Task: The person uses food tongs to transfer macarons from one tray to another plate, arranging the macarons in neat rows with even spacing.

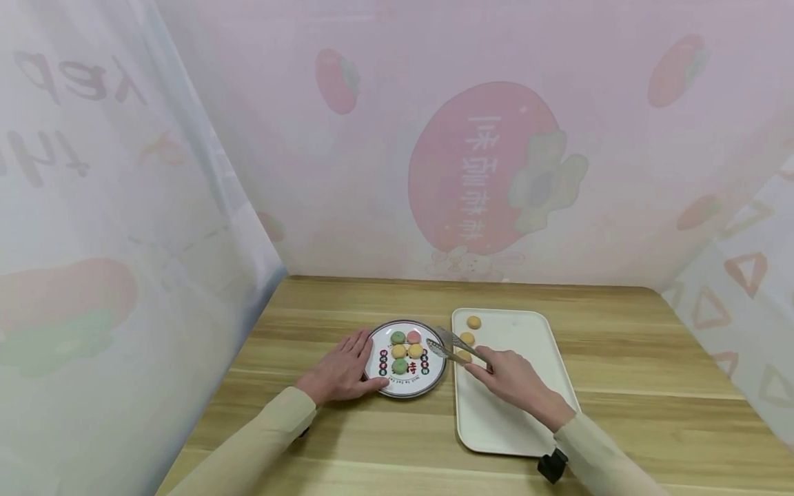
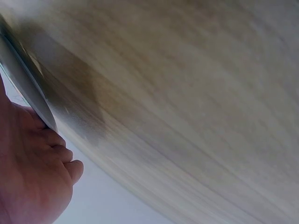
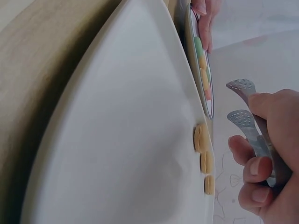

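A round patterned plate (image 1: 434,377) on the wooden table carries several small macaron-like cookies (image 1: 406,350) in green, pink and yellow. My left hand (image 1: 343,370) rests flat at the plate's left rim (image 2: 29,88), fingers straight. My right hand (image 1: 510,375) grips metal tongs (image 1: 455,346) whose perforated tips (image 3: 241,100) hang apart and empty between plate and tray. Three orange cookies (image 1: 474,322) (image 3: 202,138) lie at the left end of the white rectangular tray (image 1: 527,413).
The wooden table (image 1: 651,386) is enclosed by pale printed fabric walls at the back and both sides. The tray's bare white surface (image 3: 121,149) fills most of the right wrist view. A black wrist mount (image 1: 552,466) sits near the front edge.
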